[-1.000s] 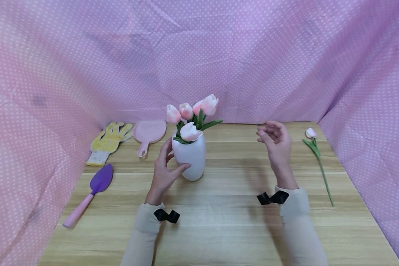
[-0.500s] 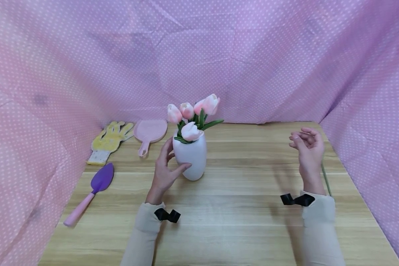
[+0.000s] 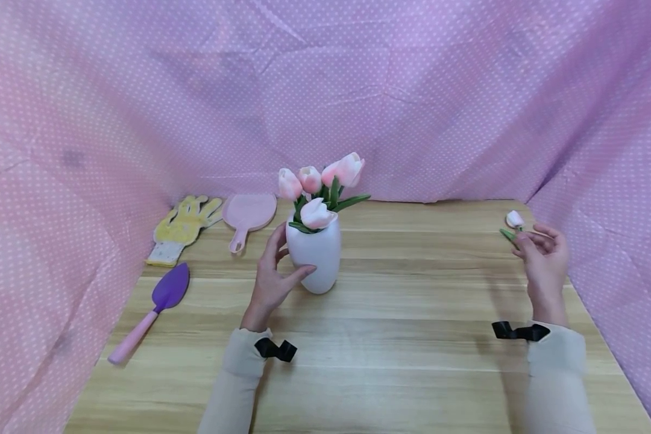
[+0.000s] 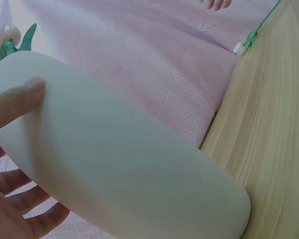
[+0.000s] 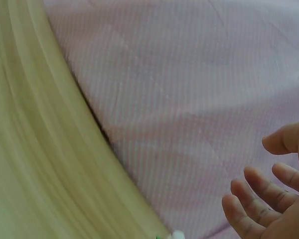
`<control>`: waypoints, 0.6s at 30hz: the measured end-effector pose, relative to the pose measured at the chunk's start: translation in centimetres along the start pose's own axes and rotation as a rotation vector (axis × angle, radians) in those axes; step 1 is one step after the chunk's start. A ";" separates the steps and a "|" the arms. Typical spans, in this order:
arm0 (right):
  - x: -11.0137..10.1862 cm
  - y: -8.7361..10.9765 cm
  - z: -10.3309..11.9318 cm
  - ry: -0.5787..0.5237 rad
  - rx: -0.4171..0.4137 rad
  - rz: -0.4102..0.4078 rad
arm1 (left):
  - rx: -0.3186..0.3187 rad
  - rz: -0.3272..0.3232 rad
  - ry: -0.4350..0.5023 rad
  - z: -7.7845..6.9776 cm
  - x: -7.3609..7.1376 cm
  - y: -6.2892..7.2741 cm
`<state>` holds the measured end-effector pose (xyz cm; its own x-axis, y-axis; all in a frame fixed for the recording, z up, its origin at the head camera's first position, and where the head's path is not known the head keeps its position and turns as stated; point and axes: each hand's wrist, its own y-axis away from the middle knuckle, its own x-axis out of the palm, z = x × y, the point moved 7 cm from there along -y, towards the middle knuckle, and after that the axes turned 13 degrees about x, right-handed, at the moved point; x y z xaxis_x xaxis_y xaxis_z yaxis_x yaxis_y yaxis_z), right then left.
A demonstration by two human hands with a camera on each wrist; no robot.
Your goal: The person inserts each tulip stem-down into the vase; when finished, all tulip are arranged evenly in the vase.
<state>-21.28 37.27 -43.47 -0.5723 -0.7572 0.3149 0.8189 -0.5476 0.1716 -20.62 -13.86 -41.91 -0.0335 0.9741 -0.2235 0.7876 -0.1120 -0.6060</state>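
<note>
My left hand (image 3: pixel 273 278) holds a white vase (image 3: pixel 319 256) from its left side, thumb across the front. The vase stands on the wooden table. Several pink and white tulips (image 3: pixel 317 214) with green leaves rise from its mouth. In the left wrist view, the thumb (image 4: pixel 17 102) lies on the vase wall and the other fingers go behind it. My right hand (image 3: pixel 546 268) is over a single tulip (image 3: pixel 514 219) at the table's right and hides most of its stem. The right wrist view has the thumb and fingers apart, loosely bent, with nothing between them.
To the left lie a yellow and white glove (image 3: pixel 180 229), a pink dustpan-like scoop (image 3: pixel 249 211) and a trowel (image 3: pixel 170 289) with a purple blade and pink handle. A pink dotted cloth (image 3: pixel 385 102) surrounds the wooden table (image 3: pixel 390 361) at the back and sides.
My right hand has moved right, from beside the vase to over the single tulip, covering much of its stem. The left hand stays on the vase.
</note>
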 end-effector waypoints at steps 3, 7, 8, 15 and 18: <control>-1.6 -0.9 -0.2 0.046 0.036 -0.047 | -0.005 0.003 -0.001 0.1 0.0 0.0; -3.3 -1.7 -0.4 0.144 0.056 -0.110 | -0.011 0.002 -0.002 0.1 0.0 0.0; -3.7 -1.8 -0.4 0.174 0.056 -0.121 | -0.012 0.002 -0.003 0.1 0.0 0.0; -5.9 -3.3 -1.1 0.470 0.075 -0.172 | 0.000 0.001 -0.010 0.2 0.0 0.0; -6.6 -3.9 -1.4 0.646 0.072 -0.190 | 0.006 0.002 -0.008 0.2 -0.1 0.1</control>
<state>-20.78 43.87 -47.53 -0.5985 -0.7235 -0.3440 0.6898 -0.6838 0.2379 -20.72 -13.97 -42.12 -0.0372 0.9722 -0.2311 0.7839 -0.1151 -0.6101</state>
